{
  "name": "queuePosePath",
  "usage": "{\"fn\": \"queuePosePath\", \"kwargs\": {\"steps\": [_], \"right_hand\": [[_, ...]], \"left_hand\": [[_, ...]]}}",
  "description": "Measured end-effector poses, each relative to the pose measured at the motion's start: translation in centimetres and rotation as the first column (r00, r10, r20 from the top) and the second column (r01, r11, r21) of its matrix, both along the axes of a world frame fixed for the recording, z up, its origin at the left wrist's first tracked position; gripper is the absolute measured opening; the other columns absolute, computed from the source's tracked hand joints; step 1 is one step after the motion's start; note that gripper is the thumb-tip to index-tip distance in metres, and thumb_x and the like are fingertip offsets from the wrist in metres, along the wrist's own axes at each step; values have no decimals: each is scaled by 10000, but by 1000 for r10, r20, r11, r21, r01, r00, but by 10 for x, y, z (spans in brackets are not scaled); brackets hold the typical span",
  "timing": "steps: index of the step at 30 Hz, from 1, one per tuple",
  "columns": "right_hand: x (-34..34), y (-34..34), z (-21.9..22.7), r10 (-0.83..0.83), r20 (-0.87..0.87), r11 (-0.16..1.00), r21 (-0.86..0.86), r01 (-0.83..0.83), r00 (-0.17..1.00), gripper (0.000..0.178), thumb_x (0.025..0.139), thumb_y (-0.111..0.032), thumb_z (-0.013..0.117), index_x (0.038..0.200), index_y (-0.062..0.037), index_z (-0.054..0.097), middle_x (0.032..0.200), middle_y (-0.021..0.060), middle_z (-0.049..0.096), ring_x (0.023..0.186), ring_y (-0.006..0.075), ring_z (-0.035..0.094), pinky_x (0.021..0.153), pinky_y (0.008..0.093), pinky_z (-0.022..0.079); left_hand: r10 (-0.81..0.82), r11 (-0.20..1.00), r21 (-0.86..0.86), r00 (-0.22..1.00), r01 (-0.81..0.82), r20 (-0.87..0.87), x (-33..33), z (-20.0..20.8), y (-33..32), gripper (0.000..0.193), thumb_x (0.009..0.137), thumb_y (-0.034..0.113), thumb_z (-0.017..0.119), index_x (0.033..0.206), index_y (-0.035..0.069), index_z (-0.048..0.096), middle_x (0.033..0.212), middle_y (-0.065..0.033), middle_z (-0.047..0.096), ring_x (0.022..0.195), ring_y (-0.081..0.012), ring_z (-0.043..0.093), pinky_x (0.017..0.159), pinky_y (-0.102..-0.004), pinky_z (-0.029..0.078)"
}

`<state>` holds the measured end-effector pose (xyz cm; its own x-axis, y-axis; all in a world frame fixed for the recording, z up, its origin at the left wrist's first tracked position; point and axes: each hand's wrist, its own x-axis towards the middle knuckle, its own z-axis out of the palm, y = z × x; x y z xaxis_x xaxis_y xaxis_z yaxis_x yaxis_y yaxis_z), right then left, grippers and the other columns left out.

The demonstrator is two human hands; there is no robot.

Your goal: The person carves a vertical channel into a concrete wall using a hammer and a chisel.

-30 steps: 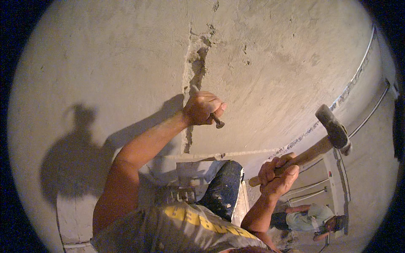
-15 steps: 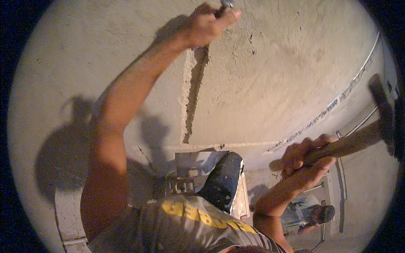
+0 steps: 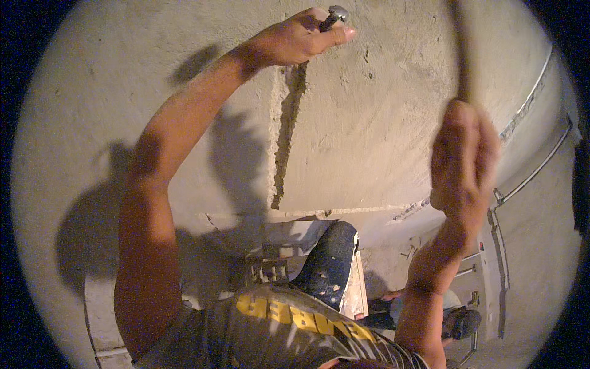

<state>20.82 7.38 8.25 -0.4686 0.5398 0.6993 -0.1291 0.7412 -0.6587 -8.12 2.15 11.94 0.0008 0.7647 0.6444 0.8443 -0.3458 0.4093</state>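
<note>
My left hand point(image 3: 294, 42) is raised against the plastered wall, closed round a metal chisel point(image 3: 334, 17) whose mushroomed end sticks out above the thumb. The chisel's tip is hidden behind the hand. Just below it, a rough groove point(image 3: 286, 135) runs down the wall. My right hand point(image 3: 465, 157) is up on the right, wrapped round the handle of a hammer point(image 3: 462, 52). Motion smears this handle, and the hammer's head lies beyond the top of the picture, apart from the chisel.
Below, a horizontal chipped line point(image 3: 369, 212) crosses the wall. A thin pipe point(image 3: 534, 166) follows the wall at the right. Another person point(image 3: 458, 320) is at the lower right, behind my right forearm. My bent knee point(image 3: 329, 258) is near the wall's foot.
My right hand has swung the hammer from the far right up and inward, turning its handle upright. My left hand keeps the chisel in nearly the same place.
</note>
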Motion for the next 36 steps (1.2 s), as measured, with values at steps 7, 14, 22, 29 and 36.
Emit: {"fn": "queuePosePath", "kwargs": {"steps": [7,14,22,29,36], "right_hand": [[-15,14,-15,52,-237,980,201,-3,970,366,992,-435,533,908,-80,505,588,-2,448,434,74,386,378,252,340],[-11,-6,-9,34,-207,998,-42,-43,978,299,1020,-354,511,937,-67,521,565,-25,443,401,76,373,345,232,283],[-31,15,-19,-60,212,978,207,16,975,336,997,-304,538,866,4,562,609,100,507,546,227,489,513,377,382],[2,9,-55,14,-70,997,-71,-19,997,385,1021,-425,475,822,-96,467,559,-42,430,385,52,365,341,231,288],[29,4,-122,156,-233,945,-248,-214,960,387,1030,-423,440,866,-74,466,560,-8,427,389,60,387,331,224,316]], "left_hand": [[80,974,-210,995,-89,-51,14,18,-9,334,1023,299,487,750,120,417,638,37,334,538,-95,327,486,-295,308],[-54,998,34,998,55,-44,-14,-4,13,282,1026,310,476,820,134,400,649,50,334,569,-98,350,500,-301,328],[157,985,-47,980,-164,-124,-12,-14,2,310,997,367,491,865,86,495,676,-4,408,631,-143,415,583,-359,387],[203,923,304,969,-237,139,8,-60,-3,450,984,368,534,691,31,474,543,-80,413,535,-180,379,541,-398,367],[216,785,603,847,145,-485,6,-136,33,283,863,90,655,696,71,428,569,-79,443,486,-293,485,499,-416,426]]}}
